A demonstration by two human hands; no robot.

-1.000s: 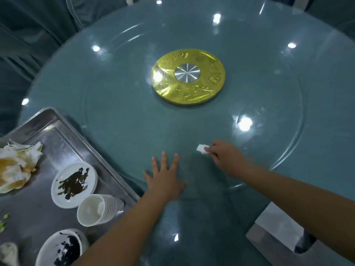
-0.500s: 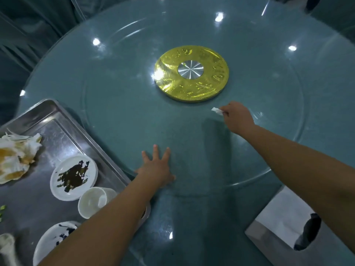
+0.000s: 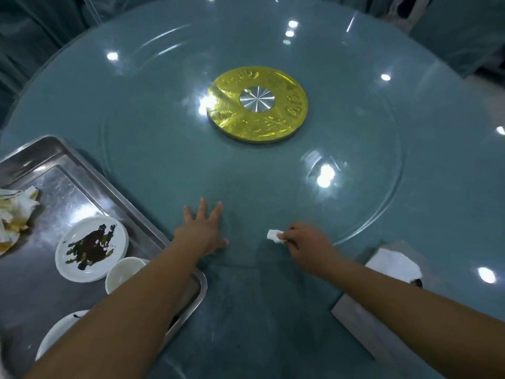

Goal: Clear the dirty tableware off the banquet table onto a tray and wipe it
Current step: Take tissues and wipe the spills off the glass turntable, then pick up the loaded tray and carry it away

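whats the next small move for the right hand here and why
Probably sweep the white wad forward over the glass turntable toward the gold hub. The right hand pinches it near the glass's near edge, the left hand lies flat bracing the glass, and the stained plate is already on the tray.

The bare left forearm [image 3: 123, 310] and right forearm [image 3: 410, 302] reach forward. The left hand [image 3: 202, 233] lies flat, palm down, fingers spread. The right hand [image 3: 307, 246], fingers curled, pinches a small crumpled white paper wad [image 3: 274, 236].
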